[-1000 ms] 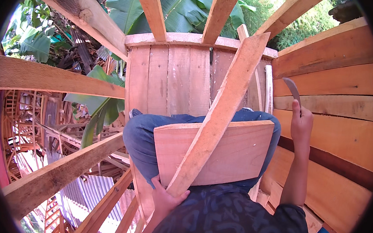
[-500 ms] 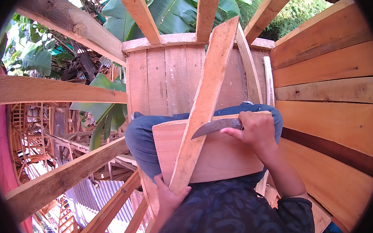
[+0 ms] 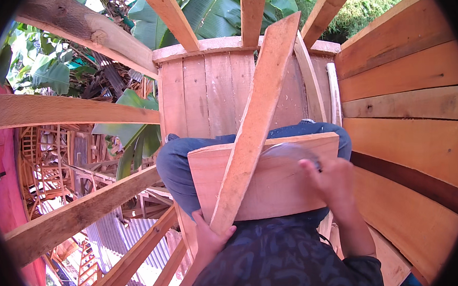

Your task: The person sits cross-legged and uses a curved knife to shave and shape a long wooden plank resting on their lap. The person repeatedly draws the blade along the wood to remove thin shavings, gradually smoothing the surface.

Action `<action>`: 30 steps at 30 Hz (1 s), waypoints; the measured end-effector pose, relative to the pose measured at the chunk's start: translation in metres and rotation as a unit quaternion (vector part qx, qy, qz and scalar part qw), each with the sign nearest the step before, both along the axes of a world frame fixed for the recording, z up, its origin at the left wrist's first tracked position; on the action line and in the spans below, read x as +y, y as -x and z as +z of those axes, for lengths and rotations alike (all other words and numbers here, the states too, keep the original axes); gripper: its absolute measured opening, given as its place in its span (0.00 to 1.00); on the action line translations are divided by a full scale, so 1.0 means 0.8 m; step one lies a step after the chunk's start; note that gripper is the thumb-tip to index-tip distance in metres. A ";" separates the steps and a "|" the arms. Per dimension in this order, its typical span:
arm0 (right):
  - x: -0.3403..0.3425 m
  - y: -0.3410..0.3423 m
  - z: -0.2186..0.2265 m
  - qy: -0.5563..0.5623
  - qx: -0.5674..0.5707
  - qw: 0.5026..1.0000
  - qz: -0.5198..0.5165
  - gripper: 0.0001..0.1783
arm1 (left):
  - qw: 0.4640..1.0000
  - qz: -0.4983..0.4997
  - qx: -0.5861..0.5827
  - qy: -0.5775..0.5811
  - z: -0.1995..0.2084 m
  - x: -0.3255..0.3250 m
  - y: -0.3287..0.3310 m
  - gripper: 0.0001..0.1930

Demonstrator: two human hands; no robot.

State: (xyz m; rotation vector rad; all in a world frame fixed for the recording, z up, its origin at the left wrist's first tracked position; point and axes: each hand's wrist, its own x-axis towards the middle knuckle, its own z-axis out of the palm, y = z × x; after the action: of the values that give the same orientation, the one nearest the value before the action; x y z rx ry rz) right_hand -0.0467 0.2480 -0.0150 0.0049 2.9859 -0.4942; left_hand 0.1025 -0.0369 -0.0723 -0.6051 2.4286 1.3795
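Note:
A long, narrow wooden slat (image 3: 259,115) slants across my lap, its far end up and to the right. My left hand (image 3: 213,239) is closed around its near end. Under the slat, a broad flat board (image 3: 289,184) rests across my thighs. My right hand (image 3: 332,181) is closed on a knife (image 3: 288,151) with a grey curved blade, and both are smeared by motion. The blade is over the board, just right of the slat; whether its tip touches the slat I cannot tell. My fingers hide the handle.
I sit among timber beams, with a plank wall (image 3: 404,132) on the right and plank flooring (image 3: 210,97) ahead. A thin curved strip (image 3: 310,77) lies beyond my knees. To the left, beams (image 3: 81,215) frame gaps above corrugated sheets (image 3: 135,240) and scrap wood.
My right hand has drawn the knife right and toward me, off the slat's face where the blade lay. My left hand keeps its hold on the slat. The view has shifted slightly.

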 end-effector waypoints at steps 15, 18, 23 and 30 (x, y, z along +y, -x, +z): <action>0.039 0.115 -0.011 0.026 0.101 0.977 -0.185 0.35 | 0.998 0.013 -0.016 -0.053 -0.002 -0.004 0.000 0.48; 0.074 0.101 0.002 0.076 0.096 0.976 -0.179 0.34 | 0.999 -0.008 -0.021 -0.027 -0.006 -0.006 -0.002 0.48; -0.024 0.009 -0.008 0.045 0.048 0.993 0.095 0.33 | 0.999 0.005 -0.018 -0.046 -0.012 -0.005 -0.003 0.49; -0.040 0.043 -0.024 0.034 0.111 0.980 0.160 0.33 | 0.997 0.024 -0.053 -0.058 0.002 -0.002 0.007 0.50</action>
State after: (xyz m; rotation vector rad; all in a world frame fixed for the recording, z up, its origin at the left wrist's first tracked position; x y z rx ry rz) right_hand -0.0811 0.2157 -0.0338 -0.5636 3.0892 -0.5899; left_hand 0.0969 -0.0387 -0.0710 -0.6927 2.2474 1.4571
